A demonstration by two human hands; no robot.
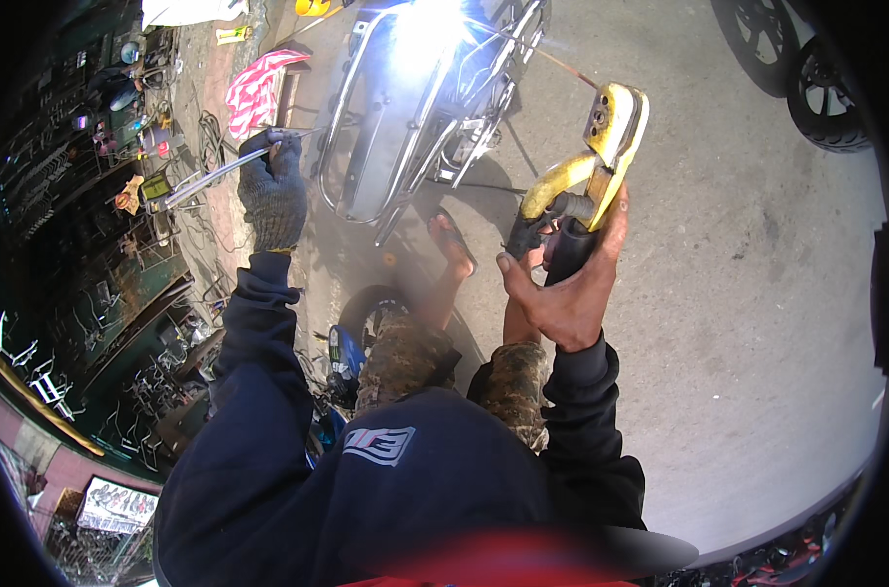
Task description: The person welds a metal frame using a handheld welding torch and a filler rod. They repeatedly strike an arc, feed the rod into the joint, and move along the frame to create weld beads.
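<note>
My bare right hand (573, 305) grips the dark handle of a yellow welding electrode holder (615, 122). A thin brown electrode (562, 65) runs from its head up and left to a glaring white arc. The arc lies on a shiny tubular metal frame (344, 117) with a flat grey panel inside; the glare hides the joint. Left of the frame, my left hand (275, 201), in a dark knitted glove, is closed round a slim silvery metal rod (214, 179). The rod's near end points left, and its tip reaches close to the frame's edge.
A red-and-white striped cloth (260, 93) lies beyond my left hand. Two black wheels (824, 98) stand at the far right on the concrete floor (738, 293). Many metal parts (58, 382) crowd the left side. My bare foot (452, 245) is just below the frame, near a tyre (371, 305).
</note>
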